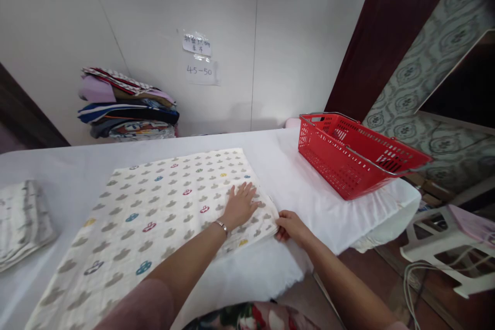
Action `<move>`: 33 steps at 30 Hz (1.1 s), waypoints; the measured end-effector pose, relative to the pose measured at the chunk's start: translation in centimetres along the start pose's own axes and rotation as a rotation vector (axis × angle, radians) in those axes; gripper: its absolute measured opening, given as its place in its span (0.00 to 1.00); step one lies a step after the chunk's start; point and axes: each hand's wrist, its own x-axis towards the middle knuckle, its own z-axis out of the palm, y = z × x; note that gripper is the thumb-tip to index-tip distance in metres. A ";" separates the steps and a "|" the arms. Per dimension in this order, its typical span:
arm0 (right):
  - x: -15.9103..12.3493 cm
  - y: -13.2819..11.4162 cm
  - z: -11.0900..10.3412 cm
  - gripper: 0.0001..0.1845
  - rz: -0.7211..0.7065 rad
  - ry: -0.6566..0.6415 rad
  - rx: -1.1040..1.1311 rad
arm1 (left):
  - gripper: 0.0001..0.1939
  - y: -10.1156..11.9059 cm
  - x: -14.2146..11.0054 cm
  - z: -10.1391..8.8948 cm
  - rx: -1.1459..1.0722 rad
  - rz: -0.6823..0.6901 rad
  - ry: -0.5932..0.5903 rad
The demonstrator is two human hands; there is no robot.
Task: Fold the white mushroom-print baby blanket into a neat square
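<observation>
Table left: folded white cloth with grey marks [23, 221], on the white-covered table [282, 165].
Table centre: large white rectangular cloth with grey, pink, blue and yellow mushroom-like motifs [154, 211], laid flat; folded clothes [127, 105] stacked behind it, near the wall.
Left hand: open [240, 207], palm down, fingers spread on the patterned cloth; bracelet at wrist.
Right hand: fingers closed [289, 227], pinching that cloth's near right corner.
Table right: red perforated plastic basket with metal handles [359, 152], apart from the cloth.
Floor right: white plastic stool [444, 247] beside the table.
</observation>
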 end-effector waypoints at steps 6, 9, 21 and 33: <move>0.1 -0.1 0.1 0.07 0.027 0.001 -0.033 | 0.19 0.9 1.6 -0.1 -0.073 0.055 -0.046; 0.3 0.2 -0.1 0.08 0.015 -0.007 -0.041 | 0.15 0.3 3.4 -0.9 -0.076 0.038 0.002; 0.4 0.4 -0.1 0.13 0.036 -0.024 0.002 | 0.10 -1.9 9.1 -0.9 -0.002 0.421 -0.141; 0.6 0.8 -0.2 0.12 0.050 -0.038 0.031 | 0.10 -2.6 11.0 0.0 -0.108 0.467 -0.221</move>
